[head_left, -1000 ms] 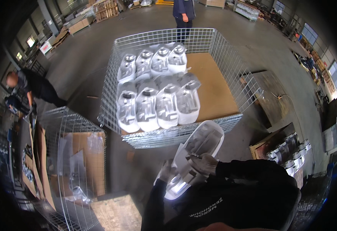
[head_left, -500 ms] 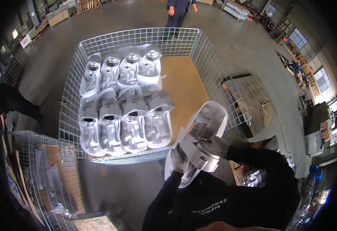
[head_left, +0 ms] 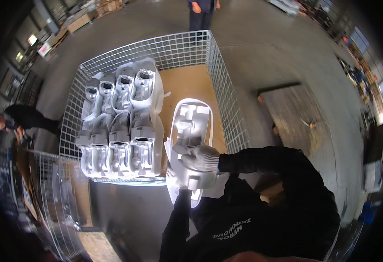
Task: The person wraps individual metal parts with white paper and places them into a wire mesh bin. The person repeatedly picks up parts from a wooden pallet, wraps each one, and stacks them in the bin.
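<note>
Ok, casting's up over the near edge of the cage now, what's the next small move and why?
Probably ease the casting forward and down onto the bare board right of the stacked castings. Both hands, left hand and right hand, grip its near end, and that gap looks free.

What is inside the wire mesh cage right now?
The wire mesh cage holds two rows of silver metal castings on its left side. Its right side shows a bare brown board floor. Whatever lies beneath the castings is hidden. The casting in the gloved hands covers part of the floor.
</note>
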Action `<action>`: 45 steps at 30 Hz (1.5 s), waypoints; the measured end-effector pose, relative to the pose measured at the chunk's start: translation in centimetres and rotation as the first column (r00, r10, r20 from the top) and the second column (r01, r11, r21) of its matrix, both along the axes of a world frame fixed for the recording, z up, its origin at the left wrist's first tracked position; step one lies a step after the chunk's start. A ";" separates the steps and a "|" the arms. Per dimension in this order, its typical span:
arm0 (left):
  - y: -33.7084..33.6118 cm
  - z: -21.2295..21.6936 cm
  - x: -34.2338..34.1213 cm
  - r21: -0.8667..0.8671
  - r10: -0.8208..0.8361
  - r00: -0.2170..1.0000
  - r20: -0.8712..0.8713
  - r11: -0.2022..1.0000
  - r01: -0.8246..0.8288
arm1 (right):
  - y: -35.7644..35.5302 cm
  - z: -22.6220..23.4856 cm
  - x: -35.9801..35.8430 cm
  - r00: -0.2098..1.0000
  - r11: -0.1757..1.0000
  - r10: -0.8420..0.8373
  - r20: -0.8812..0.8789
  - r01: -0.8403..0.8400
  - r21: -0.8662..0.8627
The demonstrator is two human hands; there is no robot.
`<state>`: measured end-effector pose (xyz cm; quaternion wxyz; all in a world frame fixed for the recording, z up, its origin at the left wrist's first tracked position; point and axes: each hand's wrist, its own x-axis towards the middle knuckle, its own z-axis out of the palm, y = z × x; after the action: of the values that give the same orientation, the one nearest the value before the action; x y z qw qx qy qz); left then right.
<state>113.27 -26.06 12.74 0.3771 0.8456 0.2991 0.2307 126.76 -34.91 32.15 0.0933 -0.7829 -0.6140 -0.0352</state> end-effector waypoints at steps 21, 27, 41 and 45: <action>-9.2 1.9 14.4 -0.007 0.414 0.904 -0.111 0.909 -0.417 | -3.8 -1.3 20.2 0.568 0.949 -0.093 -0.817 -0.197 -0.245; -8.0 -0.9 18.8 -0.190 0.458 0.881 -0.121 0.860 -0.473 | -1.9 -1.1 23.8 0.384 0.956 -0.169 -0.908 -0.161 -0.246; 5.2 -3.9 39.1 -0.172 0.315 0.889 -0.333 0.906 -0.386 | 10.3 -11.7 47.5 0.416 0.884 -0.288 -0.863 -0.231 -0.406; 9.8 -8.1 44.8 -0.239 0.285 0.935 -0.209 0.913 -0.332 | 15.5 -13.0 52.1 0.299 0.815 -0.496 -0.815 -0.163 -0.556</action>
<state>158.07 -16.22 4.62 0.4207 0.7447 0.4889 0.1717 178.81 -19.42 19.11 0.2020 -0.7052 -0.3328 0.5925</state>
